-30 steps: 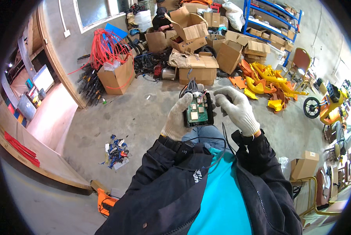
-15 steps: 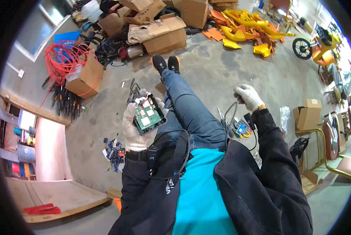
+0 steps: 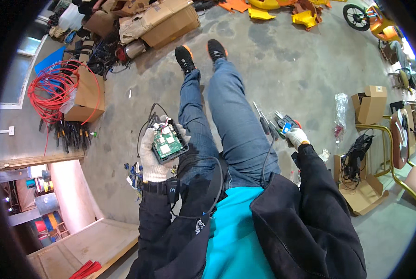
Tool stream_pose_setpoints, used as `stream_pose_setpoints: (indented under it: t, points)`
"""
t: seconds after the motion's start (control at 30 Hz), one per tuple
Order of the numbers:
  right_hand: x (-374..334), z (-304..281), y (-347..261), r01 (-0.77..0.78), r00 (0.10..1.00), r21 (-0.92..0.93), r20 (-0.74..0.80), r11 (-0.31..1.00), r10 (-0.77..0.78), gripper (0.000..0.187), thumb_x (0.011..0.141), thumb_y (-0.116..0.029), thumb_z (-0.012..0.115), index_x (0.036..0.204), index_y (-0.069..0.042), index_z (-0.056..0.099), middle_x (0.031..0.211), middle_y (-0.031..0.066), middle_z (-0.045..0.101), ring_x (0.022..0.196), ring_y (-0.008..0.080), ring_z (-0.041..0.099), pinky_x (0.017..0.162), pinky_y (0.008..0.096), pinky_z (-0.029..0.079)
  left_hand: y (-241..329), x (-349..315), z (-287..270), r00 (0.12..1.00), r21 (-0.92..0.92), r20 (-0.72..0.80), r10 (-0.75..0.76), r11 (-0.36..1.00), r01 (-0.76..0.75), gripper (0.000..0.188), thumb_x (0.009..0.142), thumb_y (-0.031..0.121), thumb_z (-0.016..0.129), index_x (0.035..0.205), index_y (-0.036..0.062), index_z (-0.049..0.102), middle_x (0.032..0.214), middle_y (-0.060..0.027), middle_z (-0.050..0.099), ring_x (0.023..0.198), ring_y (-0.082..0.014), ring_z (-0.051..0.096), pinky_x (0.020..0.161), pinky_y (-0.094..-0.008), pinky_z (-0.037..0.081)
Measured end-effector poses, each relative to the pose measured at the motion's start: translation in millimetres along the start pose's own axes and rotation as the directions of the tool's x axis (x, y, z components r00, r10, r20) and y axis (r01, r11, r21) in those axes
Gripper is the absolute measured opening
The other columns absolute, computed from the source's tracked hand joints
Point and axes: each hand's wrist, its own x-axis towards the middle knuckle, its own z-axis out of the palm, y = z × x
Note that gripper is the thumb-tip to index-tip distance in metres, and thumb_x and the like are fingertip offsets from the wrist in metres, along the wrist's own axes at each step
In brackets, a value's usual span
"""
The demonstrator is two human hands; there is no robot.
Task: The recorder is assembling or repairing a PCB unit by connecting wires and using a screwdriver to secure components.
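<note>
My left hand (image 3: pixel 153 158), in a white knit glove, is closed around a black plastic case with a green circuit board (image 3: pixel 168 142) in it. Black cables trail from the case's upper side. On the floor to the right of my legs, my gloved right hand (image 3: pixel 297 136) is at a small group of hand tools. Its fingers look drawn together beside a small blue-and-white item (image 3: pixel 287 127), and what they hold, if anything, is hidden. Pliers-like tools (image 3: pixel 279 116) lie just past the hand. Two thin screwdrivers (image 3: pixel 261 118) lie between them and my leg.
A box with red cable coils (image 3: pixel 54 90) stands at left, black-handled parts (image 3: pixel 73 135) below it. Blue scraps (image 3: pixel 134 174) lie by my left forearm. An open carton (image 3: pixel 363 197) with black cable (image 3: pixel 358 158) is at right, near a gold-framed chair (image 3: pixel 386 128).
My right hand has come down from above the floor to the tools. My legs have spread apart, and the view has shifted. The left hand keeps holding the cased circuit board.
</note>
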Motion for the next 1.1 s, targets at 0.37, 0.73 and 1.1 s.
stream_pose_setpoints:
  t: [0.37, 0.73, 1.1]
  points:
    - [83.7, 59.3, 22.7, 0.208, 0.977, -0.552, 0.073, 0.807, -0.201, 0.032, 0.091, -0.029, 0.063, 0.105, -0.004, 0.076, 0.093, 0.0196, 0.077, 0.085, 0.0356, 0.074, 0.082, 0.0427, 0.059, 1.7, 85.7, -14.7, 0.953, 0.216, -0.278, -0.119, 0.959, 0.183, 0.078, 0.092, 0.048, 0.072, 0.151, 0.0020, 0.049, 0.121, -0.0273, 0.069, 0.110, -0.0401, 0.072, 0.098, -0.0576, 0.060]
    - [107.0, 84.6, 3.8, 0.082, 0.997, -0.636, 0.048, 0.767, -0.067, 0.043, 0.089, -0.035, 0.061, 0.120, -0.009, 0.074, 0.106, 0.0228, 0.076, 0.100, 0.0428, 0.073, 0.090, 0.0503, 0.057, 8.3, 117.5, -32.3, 0.907, 0.096, -0.323, -0.269, 0.944, 0.314, 0.085, 0.098, 0.058, 0.059, 0.163, 0.0093, 0.032, 0.141, -0.0303, 0.058, 0.122, -0.0426, 0.066, 0.108, -0.0600, 0.052]
    - [119.7, 129.6, 31.9, 0.070, 0.982, -0.632, -0.094, 0.772, -0.166, 0.025, 0.092, -0.021, 0.063, 0.112, -0.006, 0.066, 0.101, 0.0246, 0.071, 0.095, 0.0445, 0.071, 0.084, 0.0540, 0.057, 16.9, 106.3, -58.6, 0.930, -0.037, -0.285, -0.231, 0.972, 0.231, 0.085, 0.101, 0.052, 0.061, 0.165, 0.0101, 0.023, 0.147, -0.0377, 0.049, 0.129, -0.0524, 0.059, 0.112, -0.0688, 0.045]
